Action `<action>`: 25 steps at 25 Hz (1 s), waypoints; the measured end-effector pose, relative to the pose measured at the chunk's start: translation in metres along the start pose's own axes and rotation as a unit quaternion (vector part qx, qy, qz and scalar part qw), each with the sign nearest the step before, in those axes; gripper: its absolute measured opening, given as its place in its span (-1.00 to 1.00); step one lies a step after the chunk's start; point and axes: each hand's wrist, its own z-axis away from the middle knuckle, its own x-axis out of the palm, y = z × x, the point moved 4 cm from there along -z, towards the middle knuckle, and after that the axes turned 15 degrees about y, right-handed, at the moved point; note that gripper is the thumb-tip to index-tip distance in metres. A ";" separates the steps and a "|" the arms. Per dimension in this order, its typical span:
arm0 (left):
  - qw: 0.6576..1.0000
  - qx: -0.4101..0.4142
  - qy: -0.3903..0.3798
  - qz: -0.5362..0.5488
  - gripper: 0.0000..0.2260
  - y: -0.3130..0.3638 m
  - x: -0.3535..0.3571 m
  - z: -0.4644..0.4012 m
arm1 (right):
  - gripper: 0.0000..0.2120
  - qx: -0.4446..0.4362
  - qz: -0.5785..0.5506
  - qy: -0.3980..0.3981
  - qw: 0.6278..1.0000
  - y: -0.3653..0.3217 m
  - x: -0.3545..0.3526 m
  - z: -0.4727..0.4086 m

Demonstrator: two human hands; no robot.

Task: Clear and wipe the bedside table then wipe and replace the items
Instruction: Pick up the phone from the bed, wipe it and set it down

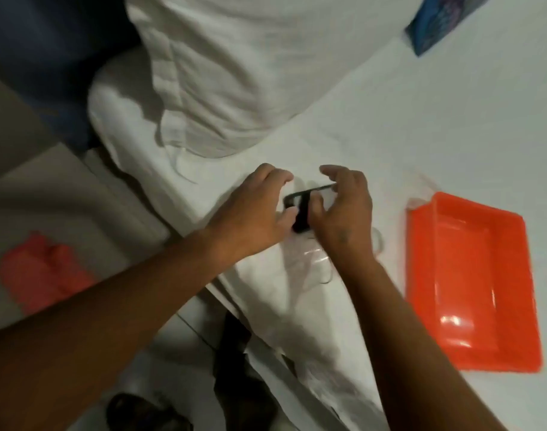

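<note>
Both bare forearms reach in from the bottom edge and converge toward the middle; the left arm slants up from the lower left, the right rises from the lower right. The left hand (253, 209) lies palm down, knuckles up, fingers curled inward and thumb pointing right; the right hand (343, 209) faces it, back to the camera, index finger hooked forward at the top and thumb tucked in toward the left. The two hands sit just beside each other, fingertips nearly meeting; the view is blurred, so the grip is unclear.
</note>
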 end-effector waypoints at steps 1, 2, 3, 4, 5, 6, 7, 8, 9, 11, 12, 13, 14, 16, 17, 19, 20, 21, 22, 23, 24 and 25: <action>0.997 -0.008 -0.042 -0.057 -0.49 0.005 0.014 -0.010 | -0.55 0.037 0.058 -0.042 0.997 0.017 -0.004 -0.016; 0.991 -0.010 -0.076 -0.111 -0.44 0.012 0.027 -0.019 | -0.47 0.073 0.111 -0.090 0.987 0.034 -0.009 -0.030; 0.984 -0.007 -0.094 -0.154 -0.42 0.017 0.036 -0.026 | -0.35 0.106 0.147 -0.139 0.974 0.048 -0.009 -0.040; 0.979 -0.006 -0.099 -0.180 -0.42 0.019 0.041 -0.029 | -0.23 0.132 0.165 -0.180 0.961 0.056 -0.006 -0.047; 0.976 -0.009 -0.100 -0.192 -0.42 0.021 0.045 -0.032 | -0.16 0.149 0.170 -0.208 0.952 0.062 -0.003 -0.051; 0.975 -0.019 -0.104 -0.193 -0.41 0.021 0.048 -0.034 | -0.14 0.154 0.168 -0.226 0.947 0.064 -0.001 -0.055; 0.974 -0.031 -0.114 -0.192 -0.41 0.019 0.049 -0.034 | -0.16 0.154 0.161 -0.239 0.945 0.065 0.003 -0.057; 0.974 -0.043 -0.126 -0.185 -0.40 0.018 0.049 -0.036 | -0.20 0.148 0.152 -0.246 0.946 0.064 0.004 -0.061; 0.974 -0.059 -0.138 -0.171 -0.41 0.016 0.047 -0.038 | -0.25 0.141 0.140 -0.255 0.946 0.062 0.006 -0.062; 0.979 -0.109 -0.136 -0.109 -0.52 0.010 0.037 -0.046 | -0.42 0.121 0.115 -0.276 0.947 0.054 0.004 -0.067; 0.978 -0.143 -0.132 -0.070 -0.57 0.002 0.029 -0.048 | -0.52 0.110 0.106 -0.291 0.944 0.047 0.004 -0.067; 0.975 -0.174 -0.133 -0.032 -0.62 -0.006 0.017 -0.046 | -0.62 0.092 0.103 -0.309 0.941 0.035 0.005 -0.067; 0.971 -0.195 -0.139 0.003 -0.63 -0.016 0.005 -0.041 | -0.69 0.073 0.098 -0.327 0.937 0.021 0.006 -0.065; 0.960 -0.231 -0.137 0.074 -0.63 -0.040 -0.026 -0.024 | -0.78 0.028 0.087 -0.357 0.930 -0.014 0.013 -0.057; 0.952 -0.254 -0.126 0.115 -0.61 -0.053 -0.043 -0.013 | -0.82 0.004 0.084 -0.372 0.924 -0.034 0.018 -0.051; 0.930 -0.302 -0.078 0.193 -0.57 -0.089 -0.091 0.016 | -0.87 -0.037 0.068 -0.421 0.904 -0.074 0.042 -0.026; 0.918 -0.320 -0.044 0.230 -0.56 -0.107 -0.113 0.030 | -0.88 -0.041 0.048 -0.444 0.894 -0.090 0.055 -0.010; 0.902 -0.341 -0.002 0.265 -0.56 -0.124 -0.134 0.044 | -0.89 -0.032 0.012 -0.464 0.885 -0.104 0.069 0.007; 0.880 -0.368 0.056 0.296 -0.57 -0.146 -0.158 0.063 | -0.90 -0.009 -0.042 -0.489 0.871 -0.120 0.089 0.032; 0.848 -0.395 0.124 0.332 -0.59 -0.170 -0.183 0.088 | -0.91 0.026 -0.096 -0.515 0.852 -0.138 0.114 0.067; 0.806 -0.416 0.188 0.377 -0.62 -0.189 -0.200 0.111 | -0.92 0.074 -0.145 -0.532 0.831 -0.152 0.135 0.103; 0.758 -0.434 0.245 0.420 -0.67 -0.206 -0.213 0.134 | -0.93 0.124 -0.185 -0.549 0.806 -0.165 0.154 0.141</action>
